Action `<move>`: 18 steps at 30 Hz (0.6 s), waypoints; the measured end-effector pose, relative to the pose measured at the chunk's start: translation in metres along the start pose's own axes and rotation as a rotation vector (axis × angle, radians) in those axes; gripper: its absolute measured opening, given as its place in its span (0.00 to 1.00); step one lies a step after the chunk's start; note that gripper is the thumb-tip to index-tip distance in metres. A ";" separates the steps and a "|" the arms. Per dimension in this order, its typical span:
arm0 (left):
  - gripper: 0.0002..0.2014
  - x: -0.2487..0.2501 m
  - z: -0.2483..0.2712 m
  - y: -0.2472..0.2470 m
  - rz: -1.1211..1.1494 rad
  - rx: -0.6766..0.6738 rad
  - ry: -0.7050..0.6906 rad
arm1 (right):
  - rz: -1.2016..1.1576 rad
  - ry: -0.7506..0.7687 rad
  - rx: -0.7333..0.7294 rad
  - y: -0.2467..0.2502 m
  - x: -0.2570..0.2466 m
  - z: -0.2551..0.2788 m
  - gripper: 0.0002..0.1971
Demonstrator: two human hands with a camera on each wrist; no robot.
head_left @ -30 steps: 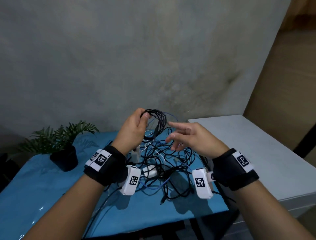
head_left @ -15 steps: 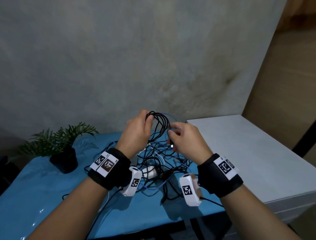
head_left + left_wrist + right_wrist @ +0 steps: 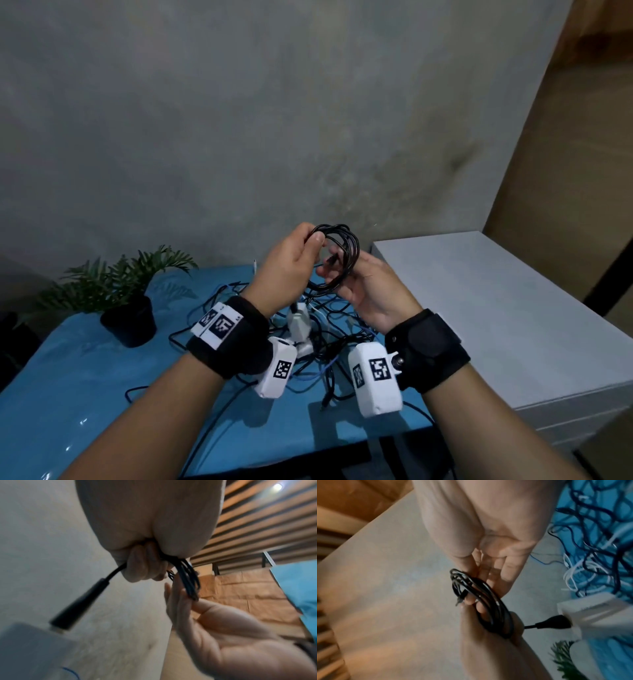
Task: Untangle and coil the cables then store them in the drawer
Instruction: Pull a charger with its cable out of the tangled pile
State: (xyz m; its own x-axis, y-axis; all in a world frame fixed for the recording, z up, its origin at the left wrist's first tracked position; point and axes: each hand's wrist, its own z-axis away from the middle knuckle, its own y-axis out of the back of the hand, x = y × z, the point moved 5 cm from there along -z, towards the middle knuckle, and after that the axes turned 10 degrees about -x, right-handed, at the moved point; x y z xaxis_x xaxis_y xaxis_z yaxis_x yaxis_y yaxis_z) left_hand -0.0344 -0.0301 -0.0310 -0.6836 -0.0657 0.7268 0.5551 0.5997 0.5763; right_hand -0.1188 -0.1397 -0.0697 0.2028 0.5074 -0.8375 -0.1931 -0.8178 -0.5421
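- Above the blue table (image 3: 113, 407), between the two hands, hangs a black cable (image 3: 342, 255) wound into a small coil, lifted clear of the pile so its loops stay free of the rest.
- The left hand (image 3: 291, 263) pinches the top of the coil, thumb over curled fingers, which keeps the loops bunched; one black plug (image 3: 80, 605) dangles from the fist.
- The right hand (image 3: 366, 291) lies palm-up under the coil, fingers nearly straight and loosely together, passing through the loops, apparently to steady them and tuck in the free end.
- Below, the tangled cables (image 3: 329, 342) in black, blue and white await sorting.
- The white cabinet (image 3: 496, 318) just beside the table probably holds the drawer; none shows open.
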 end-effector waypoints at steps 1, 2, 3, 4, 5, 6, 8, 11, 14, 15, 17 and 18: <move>0.11 0.000 0.001 0.001 -0.076 0.026 -0.004 | -0.049 -0.029 -0.011 -0.002 0.001 0.001 0.08; 0.11 0.002 0.002 0.002 -0.131 0.053 -0.012 | -0.065 -0.054 -0.020 -0.004 0.001 0.002 0.09; 0.11 0.003 0.002 0.004 -0.178 0.080 -0.016 | -0.068 -0.072 -0.029 -0.005 0.000 0.003 0.11; 0.11 0.004 0.002 0.006 -0.219 0.103 -0.010 | -0.068 -0.080 -0.038 -0.006 -0.002 0.004 0.13; 0.11 0.004 0.002 0.006 -0.256 0.122 0.008 | -0.082 -0.088 -0.052 -0.005 -0.004 0.004 0.15; 0.12 0.003 0.000 0.006 -0.288 0.140 0.034 | -0.091 -0.098 -0.075 -0.007 -0.005 0.004 0.18; 0.12 0.000 -0.002 0.004 -0.342 0.167 0.088 | 0.017 -0.120 -0.106 -0.011 -0.007 0.003 0.24; 0.11 -0.002 -0.004 0.002 -0.371 0.185 0.119 | 0.332 -0.065 -0.094 -0.016 -0.008 -0.003 0.10; 0.10 -0.005 -0.004 0.004 -0.381 0.209 0.127 | 0.587 -0.013 -0.061 -0.012 -0.014 -0.008 0.02; 0.10 -0.006 -0.004 0.004 -0.395 0.210 0.127 | 0.671 -0.020 -0.065 -0.010 -0.015 -0.008 0.06; 0.10 -0.009 -0.005 0.006 -0.426 0.198 0.138 | 0.830 -0.047 -0.100 -0.009 -0.018 -0.007 0.11; 0.11 -0.011 -0.005 0.009 -0.450 0.189 0.143 | 0.916 -0.051 -0.125 -0.009 -0.021 -0.005 0.12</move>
State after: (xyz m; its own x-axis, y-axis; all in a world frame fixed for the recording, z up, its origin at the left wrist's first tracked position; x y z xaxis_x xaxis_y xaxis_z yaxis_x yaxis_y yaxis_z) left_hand -0.0197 -0.0282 -0.0315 -0.7562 -0.4517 0.4734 0.1160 0.6194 0.7765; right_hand -0.1168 -0.1446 -0.0467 -0.0213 -0.3426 -0.9392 -0.1518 -0.9274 0.3417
